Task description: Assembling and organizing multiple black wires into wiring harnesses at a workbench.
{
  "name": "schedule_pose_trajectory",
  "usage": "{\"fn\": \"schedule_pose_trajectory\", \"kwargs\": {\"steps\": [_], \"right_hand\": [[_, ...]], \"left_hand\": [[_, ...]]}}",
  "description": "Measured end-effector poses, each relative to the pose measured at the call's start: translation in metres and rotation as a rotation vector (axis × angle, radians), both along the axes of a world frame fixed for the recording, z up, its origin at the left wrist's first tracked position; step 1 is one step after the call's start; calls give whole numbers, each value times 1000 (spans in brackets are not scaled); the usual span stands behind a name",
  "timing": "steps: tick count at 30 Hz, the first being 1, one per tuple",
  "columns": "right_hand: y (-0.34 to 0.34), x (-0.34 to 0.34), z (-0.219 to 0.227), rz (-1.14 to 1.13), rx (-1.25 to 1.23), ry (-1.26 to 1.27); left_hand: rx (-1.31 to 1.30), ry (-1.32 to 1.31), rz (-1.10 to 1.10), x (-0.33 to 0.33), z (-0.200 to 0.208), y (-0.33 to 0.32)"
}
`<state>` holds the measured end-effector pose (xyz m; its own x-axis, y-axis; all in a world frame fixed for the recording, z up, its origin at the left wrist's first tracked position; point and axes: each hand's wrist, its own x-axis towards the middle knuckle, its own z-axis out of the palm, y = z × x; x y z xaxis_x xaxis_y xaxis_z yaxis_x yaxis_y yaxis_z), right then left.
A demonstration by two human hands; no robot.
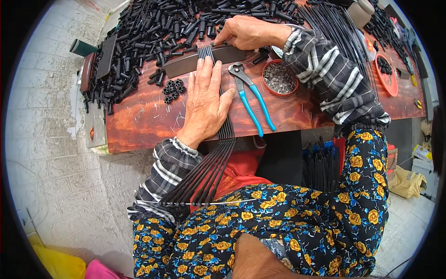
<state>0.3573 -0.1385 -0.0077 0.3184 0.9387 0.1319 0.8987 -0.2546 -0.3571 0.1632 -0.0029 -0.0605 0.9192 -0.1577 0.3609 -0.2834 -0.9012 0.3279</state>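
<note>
My left hand (204,100) lies flat, fingers stretched forward, over a row of thin dark rods (226,132). The rods' pale tips (205,51) rest side by side on a long dark metal bar (183,64). Toward my lap the rods fan out, their ends strung along a thin wire (232,202). My right hand (246,32) is closed in a pinch beside the tips; whatever sits between its fingertips is too small to make out. Pliers with blue handles (253,100) lie on the table, right of my left hand.
Heaped black tubular parts (153,32) cover the table's far side. A red bowl of small metal bits (280,78) stands by my right sleeve. Several short black tubes (174,89) cluster left of my hand. Long black rods (334,28) and an orange tray (387,81) lie at right.
</note>
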Motion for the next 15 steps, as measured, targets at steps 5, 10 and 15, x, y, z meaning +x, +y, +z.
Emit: {"fn": "schedule_pose_trajectory", "kwargs": {"steps": [5,10,15], "right_hand": [[0,5,-3,-25,39,25],[9,2,2,-70,-42,38],[11,10,-12,0,110,75]], "left_hand": [[4,2,-6,1,1,-1],[16,-7,-1,0,0,0],[8,-6,-5,1,-2,-1]]}}
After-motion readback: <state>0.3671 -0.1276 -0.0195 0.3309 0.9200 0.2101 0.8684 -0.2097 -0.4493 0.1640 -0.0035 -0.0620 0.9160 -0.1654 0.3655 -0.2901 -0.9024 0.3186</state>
